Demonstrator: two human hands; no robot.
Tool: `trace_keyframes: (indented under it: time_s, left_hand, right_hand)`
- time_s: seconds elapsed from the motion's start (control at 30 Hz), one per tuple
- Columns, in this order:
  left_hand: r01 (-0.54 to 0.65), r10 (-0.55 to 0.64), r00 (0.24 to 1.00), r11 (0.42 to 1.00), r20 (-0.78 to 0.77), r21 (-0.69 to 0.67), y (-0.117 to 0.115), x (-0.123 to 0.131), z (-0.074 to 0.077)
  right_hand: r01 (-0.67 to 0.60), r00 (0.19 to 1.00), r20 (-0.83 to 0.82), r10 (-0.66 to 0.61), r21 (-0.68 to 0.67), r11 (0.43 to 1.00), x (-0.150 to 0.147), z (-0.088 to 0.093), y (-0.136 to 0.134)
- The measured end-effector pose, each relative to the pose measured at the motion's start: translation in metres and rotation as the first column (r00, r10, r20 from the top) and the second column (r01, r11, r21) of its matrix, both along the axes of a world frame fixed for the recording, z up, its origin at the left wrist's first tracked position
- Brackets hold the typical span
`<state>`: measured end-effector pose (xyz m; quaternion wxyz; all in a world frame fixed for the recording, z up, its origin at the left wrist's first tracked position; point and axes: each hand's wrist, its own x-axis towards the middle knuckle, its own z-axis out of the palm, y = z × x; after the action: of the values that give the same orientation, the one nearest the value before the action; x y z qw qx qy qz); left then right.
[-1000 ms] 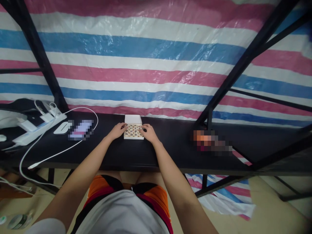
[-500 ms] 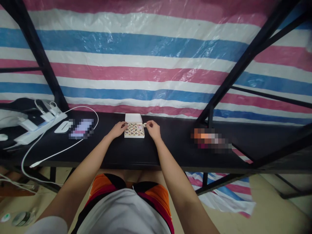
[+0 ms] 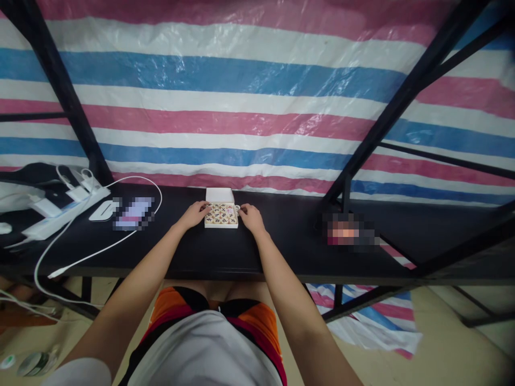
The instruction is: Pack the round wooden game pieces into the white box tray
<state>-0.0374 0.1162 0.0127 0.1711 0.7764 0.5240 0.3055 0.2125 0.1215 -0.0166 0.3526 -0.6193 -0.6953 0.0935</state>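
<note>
A striped tarp (image 3: 257, 107) hangs behind a black table (image 3: 281, 246). At the table's middle sits a white box (image 3: 221, 226), its grid of wooden tiles (image 3: 219, 214) seemingly almost full. The left hand (image 3: 195, 214) rests curled fingers on the box's left edge. The right hand (image 3: 249, 217) bunches its fingers at the right corner; whether they are pinching a tile, I cannot tell.

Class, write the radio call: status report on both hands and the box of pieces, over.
Left hand at box left edge. Right hand at right edge, by a loose piece; grip unclear. Box open, lid behind. Cable well left, apart.
</note>
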Motion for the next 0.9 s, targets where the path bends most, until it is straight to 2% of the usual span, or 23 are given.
trace_keyframes:
  time_s: [0.3, 0.63, 0.8, 0.9]
  left_hand:
    - [-0.007, 0.007, 1.000, 1.000, -0.001, -0.021, -0.002, 0.001, 0.002]
    - [-0.001, 0.001, 1.000, 1.000, -0.004, -0.012, 0.000, 0.000, 0.001]
    - [-0.007, 0.007, 1.000, 1.000, -0.004, -0.014, -0.001, 0.001, 0.002]
    - [-0.002, 0.002, 1.000, 1.000, -0.001, -0.016, -0.001, 0.001, 0.002]
  right_hand:
    - [-0.101, 0.995, -0.008, 0.101, 0.032, 0.994, -0.002, -0.005, 0.003]
    - [-0.131, 0.991, 0.011, 0.131, 0.011, 0.991, 0.000, -0.004, 0.002]
    - [-0.134, 0.990, -0.053, 0.133, -0.016, 0.991, -0.001, 0.001, -0.001]
    - [-0.134, 0.985, -0.105, 0.136, 0.023, 0.991, -0.002, 0.006, -0.003]
